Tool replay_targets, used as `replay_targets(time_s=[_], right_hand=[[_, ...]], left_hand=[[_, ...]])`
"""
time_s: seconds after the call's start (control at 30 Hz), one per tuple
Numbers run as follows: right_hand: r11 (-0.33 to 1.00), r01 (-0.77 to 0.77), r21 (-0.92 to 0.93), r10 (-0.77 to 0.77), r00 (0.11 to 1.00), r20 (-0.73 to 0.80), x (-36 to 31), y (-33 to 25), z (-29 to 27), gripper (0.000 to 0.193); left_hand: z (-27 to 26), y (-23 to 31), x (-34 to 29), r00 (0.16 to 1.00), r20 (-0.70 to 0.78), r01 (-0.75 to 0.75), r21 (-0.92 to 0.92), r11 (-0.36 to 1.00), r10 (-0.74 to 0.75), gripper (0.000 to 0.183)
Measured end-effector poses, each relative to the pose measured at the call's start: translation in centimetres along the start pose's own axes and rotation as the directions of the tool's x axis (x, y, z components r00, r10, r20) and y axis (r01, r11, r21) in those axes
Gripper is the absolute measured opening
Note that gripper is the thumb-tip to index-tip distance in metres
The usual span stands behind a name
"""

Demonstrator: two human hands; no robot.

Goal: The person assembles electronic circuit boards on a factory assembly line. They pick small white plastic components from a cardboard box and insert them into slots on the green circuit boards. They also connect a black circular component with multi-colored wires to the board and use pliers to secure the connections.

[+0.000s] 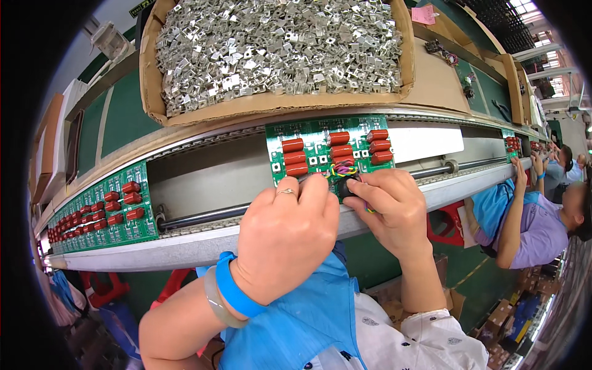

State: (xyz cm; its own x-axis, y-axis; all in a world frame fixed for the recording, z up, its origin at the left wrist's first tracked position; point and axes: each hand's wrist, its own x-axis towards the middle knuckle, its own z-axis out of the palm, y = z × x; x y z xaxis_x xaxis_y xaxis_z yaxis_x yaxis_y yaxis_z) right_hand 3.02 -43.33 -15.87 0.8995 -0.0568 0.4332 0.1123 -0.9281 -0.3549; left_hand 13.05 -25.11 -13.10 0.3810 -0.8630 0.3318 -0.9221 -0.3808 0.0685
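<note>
A green circuit board [314,134] with rows of dark red capacitors lies across the conveyor rails in front of me. At its near edge my right hand [394,206] pinches a small black round part [344,187] between thumb and fingers. A twisted bundle of yellow, pink and dark wires [343,169] rises beside that part, over the board. My left hand [293,216], with a ring and a blue wristband, has its fingers curled at the same edge, close to the wires. Its fingertips are mostly hidden, so what they grip cannot be made out.
Beyond the conveyor stands a cardboard box [407,55] heaped with small metal brackets. More green boards [145,227] line the rails at left. A metal rail [203,243] runs along my side. At right, a person in a purple shirt [542,231] works at the same line.
</note>
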Motion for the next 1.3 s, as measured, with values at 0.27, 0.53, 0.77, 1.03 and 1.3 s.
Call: replay_targets(time_s=[0.27, 0.53, 0.77, 1.03, 1.3], right_hand=[[0.999, 0.027, -0.036, -0.026, 0.999, 0.025, 0.3, -0.2, -0.2, 0.030], [0.998, 0.015, -0.056, -0.013, 1.000, 0.026, 0.3, -0.5, 0.0, 0.028], [0.996, 0.015, -0.083, -0.010, 0.998, 0.056, 0.4, -0.9, 0.0, 0.027], [0.983, 0.022, -0.184, 0.001, 0.993, 0.119, 1.1, -2.1, -0.3, 0.025], [0.982, -0.135, -0.132, 0.149, 0.984, 0.101, 0.2, -2.7, -2.1, 0.062]], left_hand=[[0.1, -0.6, 0.5, 0.982, -0.022, -0.182, 0.128, 0.975, 0.186, 0.007], [0.2, -2.9, 0.4, 0.990, -0.030, -0.137, -0.024, 0.990, 0.136, 0.007], [-1.6, -4.4, -1.3, 0.996, -0.083, 0.009, -0.262, 0.965, -0.032, 0.018], [-0.7, -5.1, -4.4, 0.792, 0.165, 0.477, -0.769, 0.426, -0.588, 0.024], [0.9, -4.5, -4.8, 0.784, 0.418, 0.560, -0.795, 0.231, -0.459, 0.036]])
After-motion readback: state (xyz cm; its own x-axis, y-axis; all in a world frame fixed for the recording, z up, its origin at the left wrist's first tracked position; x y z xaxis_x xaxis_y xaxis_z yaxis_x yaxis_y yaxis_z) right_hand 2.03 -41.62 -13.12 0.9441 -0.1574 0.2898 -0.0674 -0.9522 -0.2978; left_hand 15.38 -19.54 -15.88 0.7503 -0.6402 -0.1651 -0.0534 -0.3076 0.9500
